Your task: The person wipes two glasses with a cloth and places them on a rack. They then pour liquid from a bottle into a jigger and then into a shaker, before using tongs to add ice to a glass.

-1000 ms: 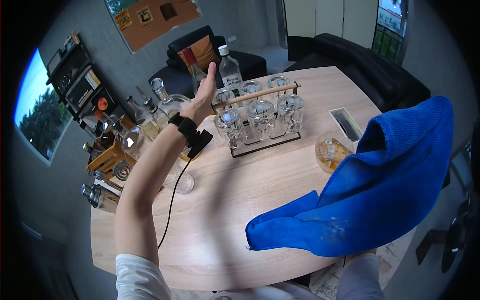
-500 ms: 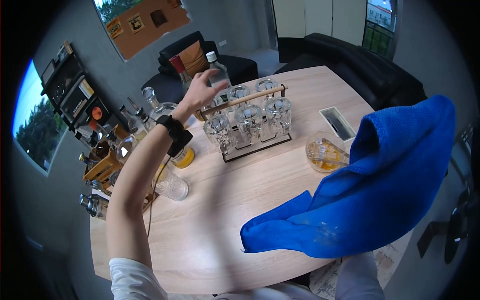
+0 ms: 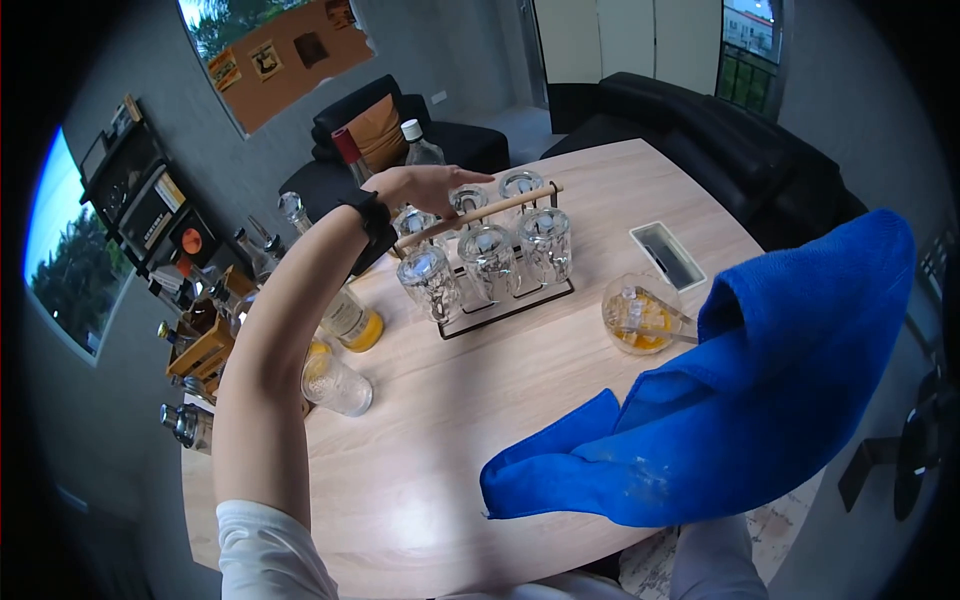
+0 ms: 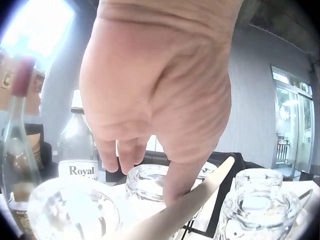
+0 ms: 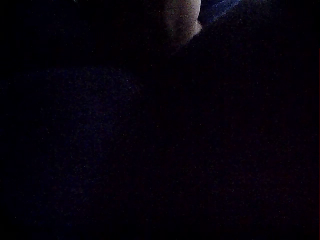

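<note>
While the left hand (image 3: pixel 415 188) spans the near-left end of one wire rack (image 3: pixel 510 312), its fingers are extended and loose, closed round nothing; the thumb comes down at the single wooden handle (image 3: pixel 505 207), though whether it touches cannot be told. Six clear glasses (image 3: pixel 490 262) stand upside down in that rack, three in a front row and three behind, towards the far side of one pale wooden table (image 3: pixel 420 470). One blue cloth (image 3: pixel 740 390) drapes over the right hand, whose fingers are hidden, so their grip cannot be told; the right wrist view is almost wholly dark. Just left of the cloth sits one glass bowl (image 3: pixel 612 325) of ice, with one pair of tongs (image 3: pixel 672 312) resting in it, and near it one rectangular inset (image 3: pixel 668 255) in the tabletop. Behind the rack rise two bottles, one red-topped (image 3: pixel 348 150), one white-capped (image 3: pixel 423 150). By the left forearm stand one clear tumbler (image 3: pixel 342 388) and one bottle with yellow at its base (image 3: pixel 355 325); beyond that arm are one metal-topped shaker (image 3: pixel 185 424) and one wooden crate (image 3: pixel 205 355).
</note>
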{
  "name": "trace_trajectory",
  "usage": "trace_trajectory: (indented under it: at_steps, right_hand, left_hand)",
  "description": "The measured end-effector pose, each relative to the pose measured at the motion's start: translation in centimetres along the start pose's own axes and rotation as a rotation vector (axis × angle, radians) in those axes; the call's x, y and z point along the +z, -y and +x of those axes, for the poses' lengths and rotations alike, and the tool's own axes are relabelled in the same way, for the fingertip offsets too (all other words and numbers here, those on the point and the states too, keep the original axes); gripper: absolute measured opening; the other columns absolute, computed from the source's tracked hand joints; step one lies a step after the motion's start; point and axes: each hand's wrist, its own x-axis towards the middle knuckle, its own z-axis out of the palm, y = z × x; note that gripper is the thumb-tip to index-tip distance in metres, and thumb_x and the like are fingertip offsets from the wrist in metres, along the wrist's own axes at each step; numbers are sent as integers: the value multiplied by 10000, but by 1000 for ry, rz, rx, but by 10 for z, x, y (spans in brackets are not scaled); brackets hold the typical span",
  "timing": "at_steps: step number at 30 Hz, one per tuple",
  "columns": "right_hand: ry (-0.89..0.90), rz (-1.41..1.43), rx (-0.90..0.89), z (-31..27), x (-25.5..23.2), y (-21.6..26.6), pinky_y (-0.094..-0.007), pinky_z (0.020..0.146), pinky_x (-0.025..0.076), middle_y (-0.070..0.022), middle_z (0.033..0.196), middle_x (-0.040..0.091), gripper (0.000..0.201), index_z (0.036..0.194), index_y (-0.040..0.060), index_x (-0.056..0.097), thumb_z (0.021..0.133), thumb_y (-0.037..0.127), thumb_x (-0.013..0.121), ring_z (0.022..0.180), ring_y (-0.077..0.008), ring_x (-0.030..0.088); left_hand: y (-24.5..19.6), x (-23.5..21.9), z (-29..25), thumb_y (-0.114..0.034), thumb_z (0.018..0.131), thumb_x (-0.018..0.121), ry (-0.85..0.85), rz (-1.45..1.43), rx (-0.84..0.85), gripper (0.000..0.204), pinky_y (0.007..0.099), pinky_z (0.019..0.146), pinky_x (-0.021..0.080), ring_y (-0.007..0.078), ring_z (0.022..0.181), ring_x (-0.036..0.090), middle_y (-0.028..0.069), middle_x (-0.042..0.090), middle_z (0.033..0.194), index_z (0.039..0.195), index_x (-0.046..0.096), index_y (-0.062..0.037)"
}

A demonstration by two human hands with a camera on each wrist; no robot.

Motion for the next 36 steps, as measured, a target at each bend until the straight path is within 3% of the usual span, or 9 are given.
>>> trace_trajectory:
  at_steps: [5,7,13,16,22,26,28,34,36]
  right_hand:
    - [5,-1,-11,4,-3,-3,-341,1024,422,-115,1306,565,578,1336,95,532,829,275,742,1178,-255,549]
    - [6,1,-3,5,-1,-4,-341,1026,421,-115,1307,565,579,1337,95,531,828,272,743,1181,-255,548]
    - [18,12,-3,7,1,-5,-340,1032,417,-116,1310,562,583,1341,94,529,827,265,745,1189,-256,543]
    - [27,23,-18,9,3,-3,-340,1035,415,-116,1312,561,585,1342,93,527,826,262,746,1194,-257,541]
    - [57,44,-100,21,7,9,-339,1040,410,-116,1315,559,590,1346,93,524,825,255,749,1202,-258,536]
    - [89,84,-182,34,17,21,-339,1044,408,-116,1317,557,593,1348,92,523,824,250,750,1208,-259,532]
    - [111,104,-230,41,22,29,-338,1046,406,-116,1318,556,594,1349,92,522,824,248,751,1210,-259,531]
    - [188,173,-335,57,43,50,-338,1052,402,-116,1321,554,599,1353,91,519,823,241,754,1219,-260,526]
    - [206,186,-360,58,49,56,-337,1053,401,-116,1322,553,600,1354,90,518,822,238,754,1221,-261,524]
  left_hand:
    - [-7,2,0,-176,742,817,5,27,-37,835,408,1073,414,306,1307,479,148,530,1385,1469,411,-235]
    - [0,3,0,-214,737,824,-42,-30,-19,767,382,967,471,268,1148,584,120,633,1216,1423,482,-214]
    - [6,-8,-9,-362,737,827,-129,13,73,748,345,798,484,189,889,598,48,625,943,1385,519,-151]
    - [0,-19,-20,-385,740,823,-173,44,22,754,338,787,484,181,888,601,41,615,922,1378,520,-123]
    - [-5,-44,-57,-356,762,803,-381,9,-3,709,323,824,494,178,918,610,56,646,968,1371,528,-118]
    - [-13,-53,-105,-360,791,790,-614,-270,-19,749,292,919,502,151,1033,621,116,663,1121,1373,485,-3]
    - [-6,-53,-134,-440,775,785,-639,-491,-41,844,360,971,488,227,1107,613,154,624,1204,1397,448,21]
    - [-75,22,-239,-332,971,591,-845,-1131,187,494,289,909,552,168,1054,646,138,610,1192,1278,488,41]
    - [-98,58,-276,-305,1000,521,-872,-1279,132,446,356,943,523,216,1101,627,133,602,1246,1330,495,-6]
